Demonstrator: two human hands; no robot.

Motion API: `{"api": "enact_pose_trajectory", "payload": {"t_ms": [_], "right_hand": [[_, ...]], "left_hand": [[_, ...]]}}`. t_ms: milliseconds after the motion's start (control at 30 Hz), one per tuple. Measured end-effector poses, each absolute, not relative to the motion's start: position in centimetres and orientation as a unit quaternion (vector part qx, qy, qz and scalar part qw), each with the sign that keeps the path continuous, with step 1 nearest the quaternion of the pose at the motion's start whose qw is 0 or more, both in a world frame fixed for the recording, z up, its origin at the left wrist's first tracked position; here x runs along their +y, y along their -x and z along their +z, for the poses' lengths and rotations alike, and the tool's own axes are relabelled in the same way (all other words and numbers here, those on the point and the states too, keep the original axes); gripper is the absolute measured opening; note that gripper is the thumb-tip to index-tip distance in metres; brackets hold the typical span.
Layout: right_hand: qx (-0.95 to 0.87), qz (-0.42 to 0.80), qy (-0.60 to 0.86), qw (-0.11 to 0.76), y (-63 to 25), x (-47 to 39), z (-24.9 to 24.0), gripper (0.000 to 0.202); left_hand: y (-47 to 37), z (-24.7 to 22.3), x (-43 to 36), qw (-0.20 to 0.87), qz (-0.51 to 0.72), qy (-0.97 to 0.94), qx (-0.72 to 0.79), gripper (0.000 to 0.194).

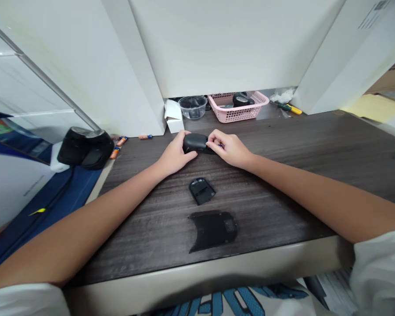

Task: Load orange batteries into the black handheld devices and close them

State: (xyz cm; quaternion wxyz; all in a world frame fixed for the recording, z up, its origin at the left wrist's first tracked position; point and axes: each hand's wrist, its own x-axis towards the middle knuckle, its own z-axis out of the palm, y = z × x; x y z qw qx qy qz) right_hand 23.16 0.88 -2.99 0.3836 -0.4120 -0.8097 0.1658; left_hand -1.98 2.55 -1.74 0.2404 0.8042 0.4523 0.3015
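A dark, rounded plastic device is held just above the wooden table, near the middle. My left hand wraps round its left end, thumb below and fingers above. At its right end my right hand is closed in a pinch, with a small blue bit showing by the fingers; what exactly they grip is mostly hidden. Nearer to me lies a small black cover, rounded at the top. Below it rests a larger black curved panel with a patch of small holes at its right end.
Along the back stand a white box, a clear plastic bowl and a pink basket with black items. A yellow-handled tool lies right of it. Orange batteries and a black device are at the left.
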Motion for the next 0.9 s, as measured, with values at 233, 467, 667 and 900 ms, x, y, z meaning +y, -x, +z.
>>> {"api": "enact_pose_trajectory", "payload": {"t_ms": [233,467,667,900], "right_hand": [[-0.809,0.118,0.395,0.418,-23.0,0.7,-2.6,0.021],[-0.778,0.14,0.375,0.485,-23.0,0.8,-2.6,0.026],[-0.719,0.33,0.389,0.473,-23.7,1.8,-3.7,0.051],[-0.678,0.399,0.381,0.486,-23.2,2.0,-3.7,0.049]], "left_hand": [[2.2,-2.3,3.4,0.324,0.339,-0.775,0.423,0.056],[2.2,-2.0,3.0,0.335,0.364,-0.766,0.412,0.054],[1.9,-2.2,3.3,0.368,0.418,-0.717,0.42,0.052],[2.1,-2.4,3.3,0.361,0.426,-0.721,0.411,0.053]]}}
